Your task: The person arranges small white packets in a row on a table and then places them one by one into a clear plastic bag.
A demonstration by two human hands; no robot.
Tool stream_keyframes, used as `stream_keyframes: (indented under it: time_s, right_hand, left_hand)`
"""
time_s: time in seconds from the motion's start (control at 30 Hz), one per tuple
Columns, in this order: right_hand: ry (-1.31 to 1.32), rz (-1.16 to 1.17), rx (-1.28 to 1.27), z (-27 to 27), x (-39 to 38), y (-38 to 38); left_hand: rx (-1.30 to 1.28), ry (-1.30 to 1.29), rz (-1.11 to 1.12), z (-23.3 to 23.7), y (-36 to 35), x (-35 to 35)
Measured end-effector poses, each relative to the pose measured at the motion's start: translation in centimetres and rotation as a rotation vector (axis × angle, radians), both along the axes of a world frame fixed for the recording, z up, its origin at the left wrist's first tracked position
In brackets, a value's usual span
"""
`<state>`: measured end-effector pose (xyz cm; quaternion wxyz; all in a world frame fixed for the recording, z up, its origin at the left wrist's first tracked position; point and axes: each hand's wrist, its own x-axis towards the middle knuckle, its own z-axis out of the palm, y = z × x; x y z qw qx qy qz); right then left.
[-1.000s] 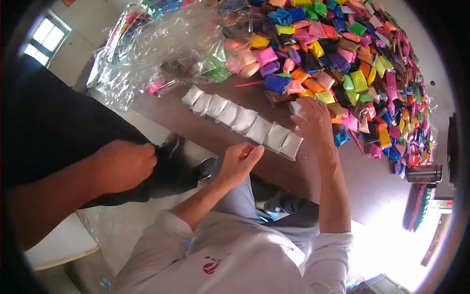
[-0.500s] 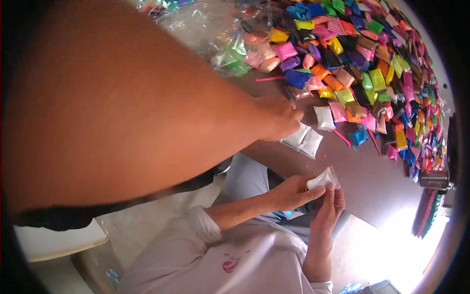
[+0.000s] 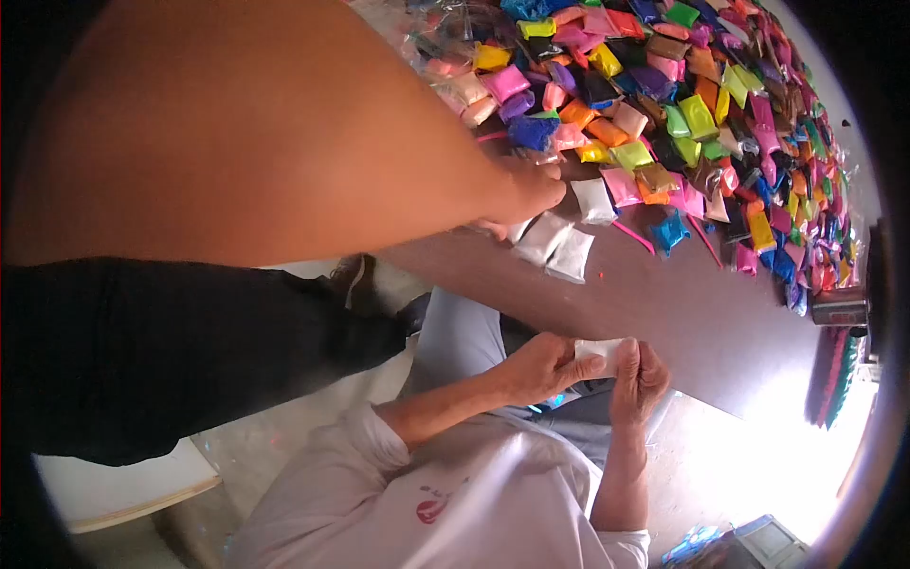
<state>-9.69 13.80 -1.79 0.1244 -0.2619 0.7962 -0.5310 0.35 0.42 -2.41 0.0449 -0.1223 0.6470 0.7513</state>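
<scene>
Low in the view, my left hand (image 3: 548, 372) and my right hand (image 3: 643, 381) are both closed on a small white plastic packet (image 3: 604, 353). My left hand has one end and my right hand the other, with both thumbs pressed on top. They are above my lap, beside the table edge. Farther up, another person's hand (image 3: 536, 194) touches several filled white packets (image 3: 569, 256) lying on the brown table (image 3: 664, 313). One more white packet (image 3: 593, 201) lies beside the heap. Part of my packet is hidden under my fingers.
A large heap of small coloured packets (image 3: 654, 123) covers the far table. The other person's bare arm (image 3: 284, 142) crosses the upper left, very near the camera. A metal fitting (image 3: 841, 308) is at the right edge. A white stool seat (image 3: 128, 484) stands lower left.
The view has turned slightly. The packet between my hands is now held flatter and stretched lengthwise. The other person's hand has drawn back left, and more of the white packets shows.
</scene>
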Motion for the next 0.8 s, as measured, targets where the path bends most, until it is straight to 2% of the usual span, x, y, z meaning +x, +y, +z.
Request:
stream_keyframes:
  time_s: [0.07,0.13,0.2,0.27,0.3,0.37,0.5,0.57,0.7,0.77,0.8]
  right_hand:
    - [-0.035,-0.077,-0.081,-0.6,0.8,-0.4]
    - [-0.140,-0.189,-0.212,-1.1,1.3,-0.6]
    - [-0.197,-0.181,-0.222,-1.4,1.4,-0.2]
    - [-0.255,-0.170,-0.233,-1.3,1.4,0.5]
    - [-0.278,-0.123,-0.216,-0.9,1.4,0.8]
    - [-0.302,-0.068,-0.202,-0.7,1.6,0.9]
    - [-0.365,-0.054,-0.250,-0.9,2.4,0.6]
    - [-0.348,-0.078,-0.264,-1.1,2.5,0.8]
    - [-0.401,-0.128,-0.246,-0.9,2.3,1.2]
    - [-0.426,-0.127,-0.233,-0.6,2.2,1.0]
    - [-0.434,-0.122,-0.213,-0.5,2.3,0.9]
  left_hand:
    - [-0.049,0.219,0.176,1.0,0.4,-0.6]
    - [-0.027,0.203,0.153,1.8,0.3,-0.6]
    - [-0.009,0.188,0.128,1.4,0.1,-0.4]
    - [-0.033,-0.101,-0.111,-0.4,-0.4,0.0]
    - [-0.038,-0.102,-0.108,0.1,-0.3,0.1]
    - [0.154,0.055,0.018,1.4,-0.2,0.3]
    - [0.150,0.101,0.104,1.0,0.7,0.2]
    - [0.010,0.134,0.151,1.2,0.9,0.1]
    - [-0.050,0.179,0.188,0.8,1.3,-0.4]
    - [-0.201,0.248,0.246,0.6,1.4,-0.6]
    - [-0.199,0.245,0.246,0.6,1.3,-0.5]
